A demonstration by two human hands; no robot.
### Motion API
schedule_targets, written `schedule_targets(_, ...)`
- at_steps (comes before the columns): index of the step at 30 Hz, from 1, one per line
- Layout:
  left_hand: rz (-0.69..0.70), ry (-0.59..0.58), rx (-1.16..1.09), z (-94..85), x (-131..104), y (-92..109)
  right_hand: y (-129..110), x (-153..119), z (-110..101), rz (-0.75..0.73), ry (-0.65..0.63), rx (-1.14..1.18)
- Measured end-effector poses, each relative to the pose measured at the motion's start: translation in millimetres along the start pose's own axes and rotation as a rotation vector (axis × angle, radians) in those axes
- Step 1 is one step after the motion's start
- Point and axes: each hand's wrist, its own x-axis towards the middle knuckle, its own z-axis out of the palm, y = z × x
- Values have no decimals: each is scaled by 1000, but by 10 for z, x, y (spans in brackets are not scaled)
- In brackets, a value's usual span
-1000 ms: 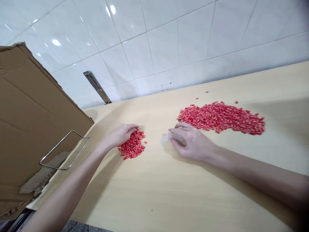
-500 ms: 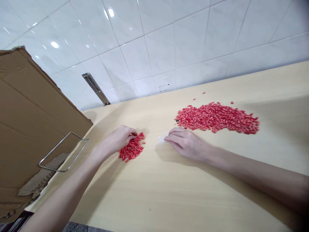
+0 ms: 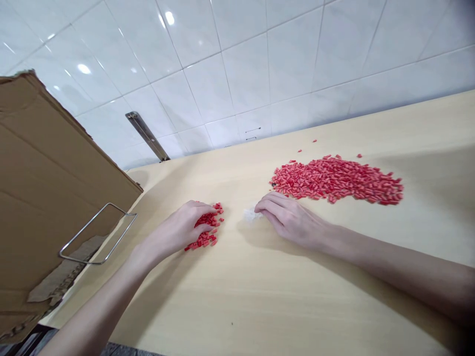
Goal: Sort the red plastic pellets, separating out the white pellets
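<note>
My left hand (image 3: 185, 223) is over the small pile of red pieces (image 3: 203, 239), thumb and fingers apart, with pieces showing between them; it covers part of the pile. To the right, my right hand (image 3: 284, 215) has its fingers pressed together at a thin, whitish translucent item (image 3: 251, 214) lying on the table. The item looks like clear plastic, its exact shape hard to make out. Beyond my right hand lies a large, long pile of red pieces (image 3: 337, 179).
A cardboard box (image 3: 48, 188) stands at the left, with a bent wire frame (image 3: 98, 235) beside it. A metal bracket (image 3: 147, 136) leans near the tiled wall (image 3: 245, 74). Several stray red pieces lie behind the large pile on the pale table (image 3: 267, 296).
My left hand has opened its thumb and fingers and moved slightly down over the small pile. My right hand has shifted slightly right, and more of the whitish item shows.
</note>
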Motion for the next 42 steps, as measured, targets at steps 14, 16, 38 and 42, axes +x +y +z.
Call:
schedule_targets(14,17,76,252,248,-330,95,0,11,2,0,26,6)
schedule_targets(16,0,96,251,264,-345,60,-3,9,1,0,30,8)
schedule_targets(38,-35,170,327,416,-187,169,-18,6,-19,47,-1,0)
schedule_targets(42,11,145,342,461,-161,229,-25,14,-27,59,5,6)
